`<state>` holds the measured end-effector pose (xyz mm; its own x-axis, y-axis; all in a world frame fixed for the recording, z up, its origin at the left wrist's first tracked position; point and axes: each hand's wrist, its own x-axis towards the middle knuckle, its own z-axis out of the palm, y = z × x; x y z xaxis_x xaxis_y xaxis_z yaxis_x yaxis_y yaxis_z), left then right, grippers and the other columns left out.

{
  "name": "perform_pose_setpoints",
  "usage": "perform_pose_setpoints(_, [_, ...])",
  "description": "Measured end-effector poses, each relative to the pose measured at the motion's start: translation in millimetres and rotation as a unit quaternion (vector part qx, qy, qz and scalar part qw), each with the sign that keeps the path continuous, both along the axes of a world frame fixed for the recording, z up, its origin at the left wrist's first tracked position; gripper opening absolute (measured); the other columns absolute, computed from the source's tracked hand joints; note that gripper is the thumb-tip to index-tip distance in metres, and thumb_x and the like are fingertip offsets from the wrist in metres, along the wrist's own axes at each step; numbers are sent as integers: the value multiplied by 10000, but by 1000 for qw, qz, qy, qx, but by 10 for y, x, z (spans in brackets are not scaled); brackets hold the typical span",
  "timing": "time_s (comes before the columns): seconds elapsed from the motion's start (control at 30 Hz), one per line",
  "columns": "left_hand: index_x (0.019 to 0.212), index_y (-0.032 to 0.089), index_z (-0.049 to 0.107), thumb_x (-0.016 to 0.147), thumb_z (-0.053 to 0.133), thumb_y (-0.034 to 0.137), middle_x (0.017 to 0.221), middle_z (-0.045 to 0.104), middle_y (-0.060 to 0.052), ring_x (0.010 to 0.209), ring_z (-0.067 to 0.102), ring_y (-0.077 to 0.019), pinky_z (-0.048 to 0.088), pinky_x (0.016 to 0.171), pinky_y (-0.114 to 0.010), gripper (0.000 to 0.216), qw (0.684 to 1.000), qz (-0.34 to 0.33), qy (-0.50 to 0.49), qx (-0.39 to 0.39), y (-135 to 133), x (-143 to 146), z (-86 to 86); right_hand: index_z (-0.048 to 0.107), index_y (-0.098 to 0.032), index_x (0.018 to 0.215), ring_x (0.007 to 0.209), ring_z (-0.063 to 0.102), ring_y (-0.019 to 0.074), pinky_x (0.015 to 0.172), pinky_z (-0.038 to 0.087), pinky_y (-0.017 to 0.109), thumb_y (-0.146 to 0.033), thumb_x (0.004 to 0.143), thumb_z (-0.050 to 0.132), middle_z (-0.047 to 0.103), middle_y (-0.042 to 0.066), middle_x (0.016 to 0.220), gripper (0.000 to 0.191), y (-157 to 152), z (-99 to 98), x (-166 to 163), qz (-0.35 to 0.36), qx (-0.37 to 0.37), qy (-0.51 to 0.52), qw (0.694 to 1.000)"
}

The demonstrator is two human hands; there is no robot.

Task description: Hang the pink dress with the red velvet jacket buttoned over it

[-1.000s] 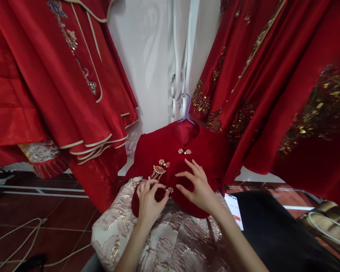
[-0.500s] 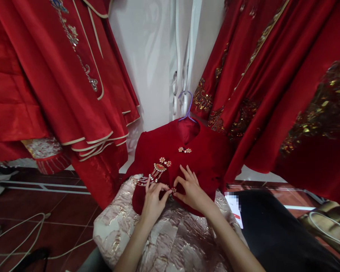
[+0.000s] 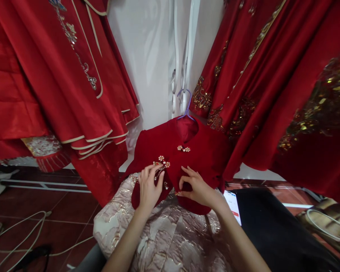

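A dark red velvet jacket (image 3: 206, 155) on a purple hanger (image 3: 185, 105) lies on a pale pink and gold brocade skirt (image 3: 172, 238) across my lap. It has pearl flower buttons (image 3: 184, 149) and a fan-shaped tasselled ornament (image 3: 162, 164). My left hand (image 3: 149, 187) rests on the jacket's front flap, fingers up by the ornament, curled on the cloth edge. My right hand (image 3: 197, 187) pinches the front edge beside a small button at the flap's lower part.
Red embroidered gowns hang at the left (image 3: 59, 75) and right (image 3: 272, 83), with a white wall (image 3: 147, 56) between. A phone (image 3: 234, 206) lies on black cloth (image 3: 277, 226) at my right. Cables (image 3: 31, 234) run over the dark red tiled floor.
My left hand moved up from the lower button to the fan ornament, lifting the flap edge. My right hand stayed near the lower button and closed into a pinch.
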<state>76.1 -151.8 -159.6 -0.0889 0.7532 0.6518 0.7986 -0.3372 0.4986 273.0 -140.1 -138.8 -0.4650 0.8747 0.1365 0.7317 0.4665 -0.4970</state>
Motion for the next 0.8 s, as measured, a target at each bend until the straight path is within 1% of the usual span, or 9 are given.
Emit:
perform_pose_setpoints(0.07, [1194, 271, 603, 933, 463, 284, 1104, 543, -80, 1045, 500, -218, 399, 942, -383, 297, 998, -23, 47, 21, 139, -48, 116, 645, -199, 811, 1428, 214, 307, 1106, 230, 565, -334, 732, 744, 357, 139, 1497, 185, -14, 85, 91, 21, -18, 11, 1000])
perform_pose_setpoints(0.2, [1095, 257, 659, 930, 469, 296, 1070, 500, -91, 1025, 462, -237, 425, 897, -411, 255, 984, -62, 164, 24, 382, -176, 297, 648, -199, 821, 1426, 232, 267, 1109, 281, 494, -351, 746, 734, 381, 135, 1476, 190, -15, 153, 135, 44, -18, 30, 998])
perform_pose_setpoints(0.3, [1064, 241, 662, 924, 484, 295, 1076, 500, -93, 1023, 456, -237, 439, 885, -415, 233, 967, -116, 225, 18, 471, -283, 372, 648, -200, 822, 1416, 260, 253, 1100, 314, 455, -326, 750, 734, 402, 135, 1456, 168, -1, 152, 117, 54, -8, 41, 998])
perform_pose_setpoints(0.37, [1043, 239, 666, 920, 497, 297, 1092, 507, -91, 1030, 457, -230, 445, 895, -407, 217, 961, -149, 230, 23, 502, -340, 401, 648, -204, 827, 1412, 271, 252, 1103, 311, 451, -317, 756, 730, 416, 132, 1444, 157, 1, 152, 112, 56, -2, 47, 997])
perform_pose_setpoints(0.47, [987, 238, 675, 907, 528, 318, 1156, 531, -84, 1087, 457, -229, 426, 945, -421, 185, 961, -177, 210, 35, 548, -378, 435, 646, -211, 846, 1407, 282, 251, 1104, 306, 460, -312, 767, 721, 435, 123, 1428, 149, -14, 162, 108, 56, -3, 53, 997])
perform_pose_setpoints(0.57, [948, 240, 673, 902, 545, 330, 1133, 609, -48, 1114, 490, -213, 313, 1067, -494, 163, 954, -210, 208, 45, 617, -369, 467, 640, -213, 858, 1400, 298, 249, 1109, 288, 477, -301, 775, 715, 454, 123, 1412, 143, -43, 185, 84, 52, -3, 53, 997])
perform_pose_setpoints(0.67, [974, 238, 664, 922, 518, 316, 978, 690, -1, 1001, 575, -160, 174, 1140, -525, 174, 946, -243, 209, 56, 697, -350, 477, 633, -209, 855, 1386, 324, 246, 1109, 284, 478, -288, 778, 711, 478, 132, 1390, 135, -65, 209, 42, 51, 7, 55, 997])
perform_pose_setpoints(0.73, [985, 237, 667, 932, 503, 307, 910, 712, 14, 900, 602, -137, 160, 1144, -516, 186, 945, -242, 204, 78, 745, -330, 471, 631, -207, 855, 1376, 343, 245, 1105, 290, 469, -282, 784, 705, 490, 136, 1379, 127, -67, 214, 17, 49, 15, 57, 997])
perform_pose_setpoints(0.8, [974, 241, 677, 934, 501, 305, 876, 719, 17, 849, 602, -132, 179, 1131, -500, 191, 946, -227, 203, 107, 783, -288, 475, 629, -205, 855, 1367, 355, 244, 1102, 294, 462, -284, 791, 698, 498, 137, 1370, 122, -62, 208, 6, 47, 20, 58, 997])
